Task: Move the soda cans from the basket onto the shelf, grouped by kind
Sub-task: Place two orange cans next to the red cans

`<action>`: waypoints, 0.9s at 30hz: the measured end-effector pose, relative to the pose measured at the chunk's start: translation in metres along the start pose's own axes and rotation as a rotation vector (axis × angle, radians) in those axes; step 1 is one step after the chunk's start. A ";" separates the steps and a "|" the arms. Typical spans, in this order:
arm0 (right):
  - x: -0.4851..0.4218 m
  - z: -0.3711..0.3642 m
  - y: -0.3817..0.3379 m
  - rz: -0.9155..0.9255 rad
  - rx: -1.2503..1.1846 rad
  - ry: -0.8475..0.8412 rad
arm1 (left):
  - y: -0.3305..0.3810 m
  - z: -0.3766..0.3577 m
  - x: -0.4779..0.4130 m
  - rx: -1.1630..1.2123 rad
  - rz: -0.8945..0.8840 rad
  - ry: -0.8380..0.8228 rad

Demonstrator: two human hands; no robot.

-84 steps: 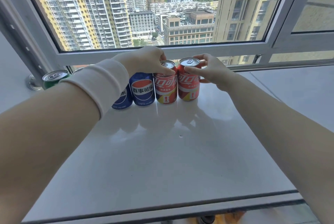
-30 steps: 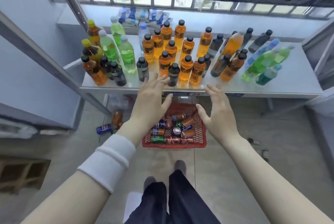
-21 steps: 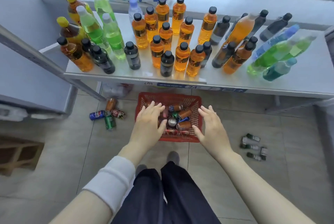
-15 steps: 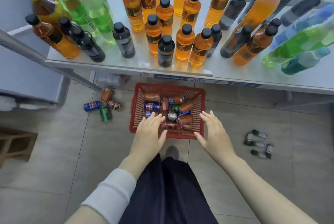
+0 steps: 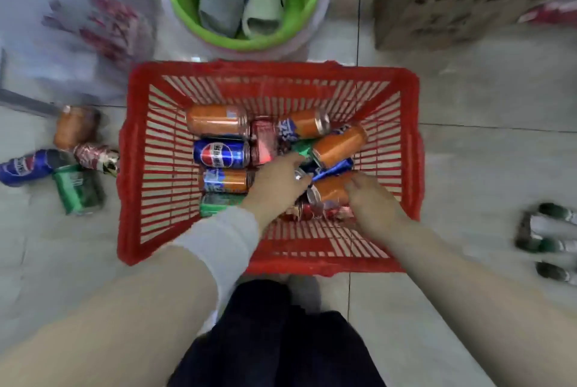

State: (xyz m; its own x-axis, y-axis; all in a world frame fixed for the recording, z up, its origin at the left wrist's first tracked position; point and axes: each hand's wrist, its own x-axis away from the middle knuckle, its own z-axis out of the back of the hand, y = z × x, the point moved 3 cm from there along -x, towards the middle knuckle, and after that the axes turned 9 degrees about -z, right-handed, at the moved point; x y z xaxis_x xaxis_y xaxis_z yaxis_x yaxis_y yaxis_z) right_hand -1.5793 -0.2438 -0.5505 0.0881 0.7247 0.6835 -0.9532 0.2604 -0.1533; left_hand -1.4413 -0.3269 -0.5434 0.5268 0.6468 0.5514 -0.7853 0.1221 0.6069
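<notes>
In the head view, the red basket (image 5: 268,69) sits on the floor (image 5: 484,168) just ahead of the person, with the cans lying on their sides in a heap inside. There is an orange can (image 5: 215,119) at the far left, a blue can (image 5: 221,154) just nearer, and a green can (image 5: 218,200) at the near left. More orange, red and blue ones are piled to the right. Both hands are down in the basket. The left hand (image 5: 278,183) lies over the middle of the heap, fingers curved above a silver can end, but blur hides whether it grips. The right hand (image 5: 371,199) has its fingertips against a near orange can (image 5: 331,189), and I cannot tell whether it has hold of it. Some loose cans (image 5: 75,189) lie on the floor left of the basket, and a green bucket (image 5: 237,41) stands beyond it. The shelf is out of view. This looks like the pick-up step. Next, each hand must close firmly round one can, ideally of matching kinds, and lift it clear of the pile.
</notes>
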 end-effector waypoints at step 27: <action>-0.028 -0.036 0.015 -0.001 -0.310 0.091 | -0.029 -0.027 -0.093 0.340 0.154 -0.230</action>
State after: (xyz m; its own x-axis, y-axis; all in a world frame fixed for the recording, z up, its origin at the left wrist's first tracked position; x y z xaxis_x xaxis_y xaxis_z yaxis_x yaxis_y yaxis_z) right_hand -1.5852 -0.2376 -0.5978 0.1273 0.7746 0.6195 -0.8207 0.4329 -0.3727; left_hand -1.4762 -0.3701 -0.6273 0.5009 0.4488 0.7400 -0.7288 -0.2425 0.6404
